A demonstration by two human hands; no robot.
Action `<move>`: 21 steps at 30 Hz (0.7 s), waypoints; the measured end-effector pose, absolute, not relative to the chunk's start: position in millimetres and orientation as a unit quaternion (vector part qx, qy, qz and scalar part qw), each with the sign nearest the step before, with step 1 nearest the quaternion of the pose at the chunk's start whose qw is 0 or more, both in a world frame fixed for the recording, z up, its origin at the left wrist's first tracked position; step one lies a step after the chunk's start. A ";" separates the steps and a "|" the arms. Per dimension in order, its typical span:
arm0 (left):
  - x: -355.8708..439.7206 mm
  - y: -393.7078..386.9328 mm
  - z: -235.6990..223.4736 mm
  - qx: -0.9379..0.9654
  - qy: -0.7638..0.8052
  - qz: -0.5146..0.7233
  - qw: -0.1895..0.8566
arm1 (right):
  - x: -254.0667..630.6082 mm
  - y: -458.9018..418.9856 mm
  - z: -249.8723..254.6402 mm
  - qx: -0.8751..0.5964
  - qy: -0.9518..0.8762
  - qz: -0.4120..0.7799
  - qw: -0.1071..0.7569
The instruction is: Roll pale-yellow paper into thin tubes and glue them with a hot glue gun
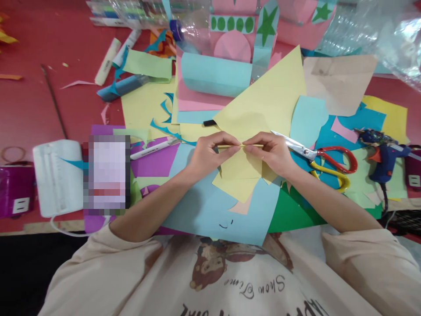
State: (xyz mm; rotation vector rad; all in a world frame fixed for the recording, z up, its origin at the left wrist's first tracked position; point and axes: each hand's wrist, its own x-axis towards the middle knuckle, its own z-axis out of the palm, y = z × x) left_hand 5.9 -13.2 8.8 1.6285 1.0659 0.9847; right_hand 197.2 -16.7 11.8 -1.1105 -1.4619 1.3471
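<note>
Both hands meet at the middle of the view over a heap of coloured paper. My left hand pinches the near edge of a thin yellow piece of paper with thumb and fingertips. From the other side my right hand pinches the same paper, its fingertips almost touching the left ones. The paper is seen nearly edge-on, so its full shape is unclear. Under the hands lie yellow scraps on a light blue sheet. Scissors with red and yellow handles lie just right of my right hand.
A blue glue gun with a cord lies at the far right. To the left are a blurred-out phone, a white device and a white marker. Pink and light blue paper shapes stand at the back beside clear plastic bottles.
</note>
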 end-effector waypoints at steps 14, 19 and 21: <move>4.7 -13.4 7.5 0.659 0.462 0.384 0.453 | 197.2 -18.9 11.5 -0.437 -0.584 0.543 0.417; 4.5 -14.0 8.4 0.667 0.470 0.383 0.433 | 197.8 -18.6 15.5 -0.450 -0.572 0.557 0.400; 4.3 -14.3 8.0 0.664 0.469 0.389 0.433 | 198.2 -17.9 16.0 -0.452 -0.570 0.563 0.391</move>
